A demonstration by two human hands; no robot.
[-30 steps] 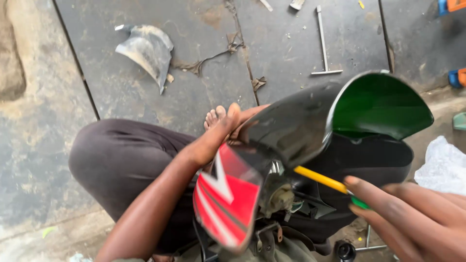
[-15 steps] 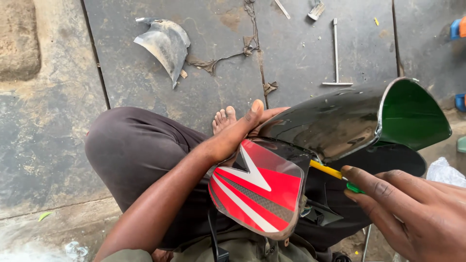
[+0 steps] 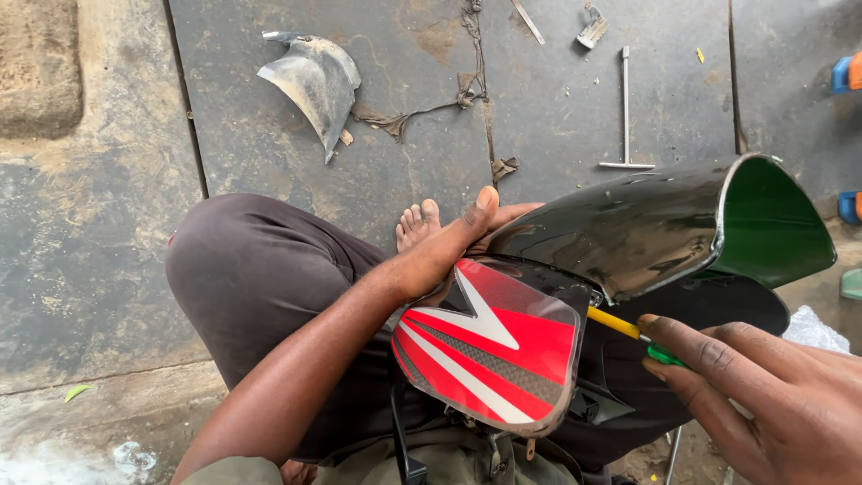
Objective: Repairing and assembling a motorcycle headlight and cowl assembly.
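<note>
The person sits on the concrete floor [image 3: 557, 108] with a motorcycle body part across the lap. The left hand [image 3: 449, 247] reaches forward and wraps around the near edge of the black fender [image 3: 628, 229], thumb raised along its top, steadying the glossy curved shell whose green inside [image 3: 772, 224] faces right. The right hand [image 3: 763, 395] is closed around a screwdriver [image 3: 628, 328] with a yellow shaft and green handle, its tip going in under the fender's lower edge, just beside the red side panel [image 3: 489, 350] with white and grey stripes. That panel sits below the fender, tilted toward the camera, touching the black bodywork behind it. A bare foot [image 3: 417, 224] shows just past the left hand. Farther out on the floor lie a grey broken plastic piece [image 3: 314, 85], a T-handle wrench [image 3: 626, 112] and scraps of twisted wire [image 3: 422, 108], all well apart from the hands.
</note>
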